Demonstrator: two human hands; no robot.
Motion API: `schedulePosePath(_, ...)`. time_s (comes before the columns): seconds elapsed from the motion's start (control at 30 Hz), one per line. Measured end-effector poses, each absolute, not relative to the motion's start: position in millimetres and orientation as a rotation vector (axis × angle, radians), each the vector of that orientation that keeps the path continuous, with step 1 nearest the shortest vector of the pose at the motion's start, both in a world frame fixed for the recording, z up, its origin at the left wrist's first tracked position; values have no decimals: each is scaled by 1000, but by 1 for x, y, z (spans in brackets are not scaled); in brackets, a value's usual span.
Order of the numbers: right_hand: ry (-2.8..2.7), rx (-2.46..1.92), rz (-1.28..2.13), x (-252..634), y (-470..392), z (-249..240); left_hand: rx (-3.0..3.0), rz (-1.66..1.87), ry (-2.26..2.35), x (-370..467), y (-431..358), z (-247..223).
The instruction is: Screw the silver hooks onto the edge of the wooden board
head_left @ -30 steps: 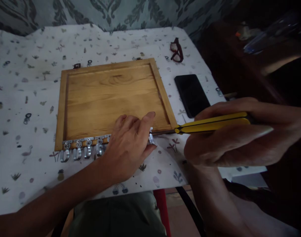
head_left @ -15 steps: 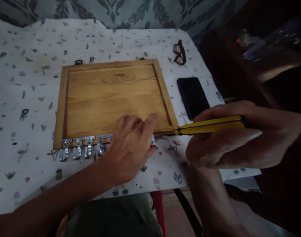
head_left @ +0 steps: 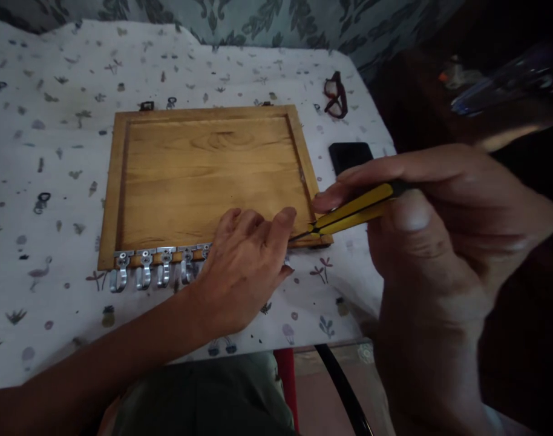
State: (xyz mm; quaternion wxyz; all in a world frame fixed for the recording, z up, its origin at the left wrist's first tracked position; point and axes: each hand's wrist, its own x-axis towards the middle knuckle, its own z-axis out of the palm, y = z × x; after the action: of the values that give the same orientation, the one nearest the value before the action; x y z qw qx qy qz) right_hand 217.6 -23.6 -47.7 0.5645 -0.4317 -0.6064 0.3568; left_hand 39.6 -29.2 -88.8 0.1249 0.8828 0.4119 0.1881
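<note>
A shallow wooden panel with a raised frame [head_left: 204, 169] lies on the patterned tablecloth. Along its near edge runs a row of several silver metal hooks [head_left: 166, 266]. My left hand [head_left: 247, 260] rests over the right part of this row, fingers curled down on the near edge; what is beneath them is hidden. In my right hand [head_left: 440, 224] is a screwdriver with a yellow and black handle [head_left: 358, 209], its shaft pointing left to the edge beside my left fingertips. Its tip is hidden.
A black phone [head_left: 349, 156] lies right of the panel, partly behind my right hand. Folded dark red glasses [head_left: 335, 97] sit farther back. Small dark hinges [head_left: 146, 106] show at the panel's far edge. The tablecloth [head_left: 40, 242] ends at the front above my lap.
My right hand has risen and turned, so the screwdriver now slants down to the left and its shaft shows. The phone is now partly covered. My left hand stays at the hooks.
</note>
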Motion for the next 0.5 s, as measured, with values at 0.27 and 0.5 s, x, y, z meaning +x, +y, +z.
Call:
schedulePosePath(0.27,-1431,-755,878,227,-10,-57,2525,528,1225,40,-28,-89)
schedulePosePath(0.5,-1307,-816,827,213,-20,-62,2539,501,1224,40,-28,-88)
